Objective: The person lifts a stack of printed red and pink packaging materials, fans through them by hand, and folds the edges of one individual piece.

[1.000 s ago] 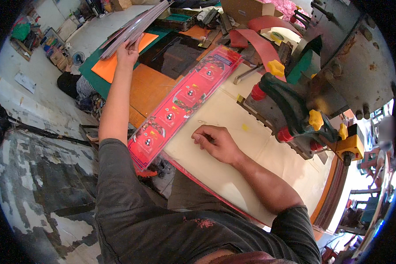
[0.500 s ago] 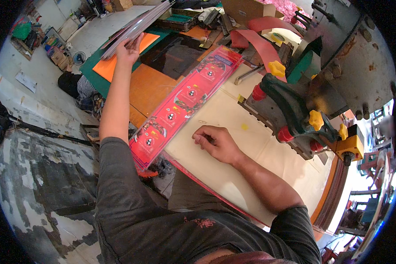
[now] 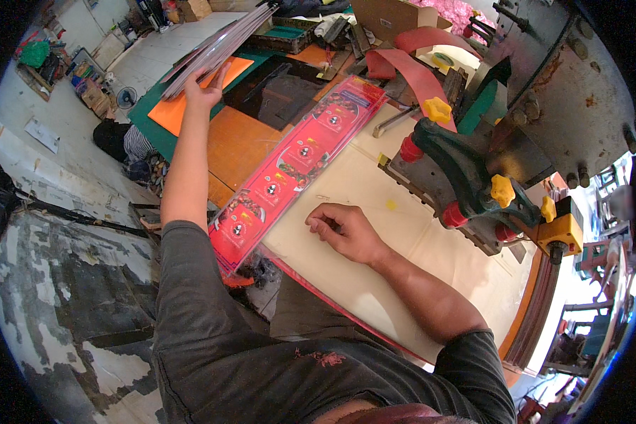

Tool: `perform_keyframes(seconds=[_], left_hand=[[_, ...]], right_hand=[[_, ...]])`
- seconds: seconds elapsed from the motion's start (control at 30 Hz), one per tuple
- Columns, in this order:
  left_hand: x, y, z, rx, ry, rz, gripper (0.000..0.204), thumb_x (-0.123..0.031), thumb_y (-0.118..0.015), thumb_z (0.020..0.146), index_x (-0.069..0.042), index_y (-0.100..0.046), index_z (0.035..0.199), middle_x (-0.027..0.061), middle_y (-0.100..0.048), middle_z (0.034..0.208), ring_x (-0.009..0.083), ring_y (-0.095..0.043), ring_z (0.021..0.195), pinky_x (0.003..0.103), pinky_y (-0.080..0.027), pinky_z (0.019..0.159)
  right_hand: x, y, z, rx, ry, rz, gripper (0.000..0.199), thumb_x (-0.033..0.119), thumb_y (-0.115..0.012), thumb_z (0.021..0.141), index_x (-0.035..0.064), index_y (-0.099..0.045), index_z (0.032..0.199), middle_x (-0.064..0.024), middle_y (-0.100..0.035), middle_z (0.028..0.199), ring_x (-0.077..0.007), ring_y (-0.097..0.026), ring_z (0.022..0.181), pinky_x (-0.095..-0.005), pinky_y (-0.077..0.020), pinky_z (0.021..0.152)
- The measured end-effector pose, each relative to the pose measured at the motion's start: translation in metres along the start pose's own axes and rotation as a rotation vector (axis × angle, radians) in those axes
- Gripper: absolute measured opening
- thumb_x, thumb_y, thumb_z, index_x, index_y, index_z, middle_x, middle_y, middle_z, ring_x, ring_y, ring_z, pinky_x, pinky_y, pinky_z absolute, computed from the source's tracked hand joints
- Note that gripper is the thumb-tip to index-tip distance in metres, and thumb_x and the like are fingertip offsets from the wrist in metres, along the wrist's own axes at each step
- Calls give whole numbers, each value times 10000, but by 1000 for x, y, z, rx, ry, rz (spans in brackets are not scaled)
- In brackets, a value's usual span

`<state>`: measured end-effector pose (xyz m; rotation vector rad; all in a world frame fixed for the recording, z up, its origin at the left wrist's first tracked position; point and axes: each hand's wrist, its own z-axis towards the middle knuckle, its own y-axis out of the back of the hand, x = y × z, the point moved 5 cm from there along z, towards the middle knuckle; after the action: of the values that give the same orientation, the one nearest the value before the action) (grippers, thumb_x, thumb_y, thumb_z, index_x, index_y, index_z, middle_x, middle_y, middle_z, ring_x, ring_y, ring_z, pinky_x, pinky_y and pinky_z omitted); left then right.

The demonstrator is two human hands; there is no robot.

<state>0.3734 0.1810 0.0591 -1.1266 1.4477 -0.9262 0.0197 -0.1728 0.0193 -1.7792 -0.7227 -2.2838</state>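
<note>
While the right hand (image 3: 345, 232) rests over a cream sheet (image 3: 360, 173), released, with its fingers loosely curled and a gap showing beside the thumb, the left hand (image 3: 202, 95) reaches far forward to the near side of a fanned stack of thin sheets (image 3: 226, 46). Its thumb and fingers are spread at the stack's edge (I cannot tell whether they grip any of it). Just beneath the left hand lies an orange sheet (image 3: 168, 113) on a green mat (image 3: 145, 127), and just to its right a glossy dark sheet (image 3: 244, 93) on the brown surface (image 3: 244, 150).

Between the two hands, a long red printed strip under clear plastic (image 3: 300, 169) lies at a slant, overlapping the cream sheet. To the right of the right hand stands a machine with a dark green frame (image 3: 461, 162) and yellow knobs (image 3: 502, 191). Beyond both hands curls a reddish band (image 3: 418, 85); well apart, left of the left hand, is a fan (image 3: 126, 97).
</note>
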Motion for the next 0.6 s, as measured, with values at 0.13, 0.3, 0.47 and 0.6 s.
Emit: perform_keyframes(seconds=[0.13,0.3,0.47,0.6], left_hand=[[-22,7,3,-38,-124,24,566,-23,-587,956,192,-406,1447,378,-499,1502,571,-527,1380,544,-573,1125],[-30,15,14,0,-193,71,499,-18,-559,1032,190,-417,1463,364,-483,1533,593,-506,1385,561,-568,1128],[-48,15,29,58,-183,86,362,67,-453,1030,176,-480,1374,329,-535,1468,593,-542,1340,648,-580,1086],[-52,11,29,62,-185,77,375,99,-458,1006,177,-483,1372,332,-541,1460,580,-553,1335,662,-578,1083]], right_hand=[[5,-2,1,15,-15,-14,165,156,-656,1051,-2,-699,1067,-171,-701,894,-260,-681,758,-394,-551,728],[1,-1,0,8,27,-42,182,168,-647,1078,-3,-707,1089,-87,-707,885,-158,-669,754,-322,-540,698],[1,-2,1,17,25,-30,178,162,-640,1079,-4,-704,1089,-83,-707,890,-151,-666,756,-320,-540,701],[4,-3,2,27,-14,-1,160,142,-640,1051,-6,-695,1077,-158,-711,911,-235,-690,777,-384,-554,738]])
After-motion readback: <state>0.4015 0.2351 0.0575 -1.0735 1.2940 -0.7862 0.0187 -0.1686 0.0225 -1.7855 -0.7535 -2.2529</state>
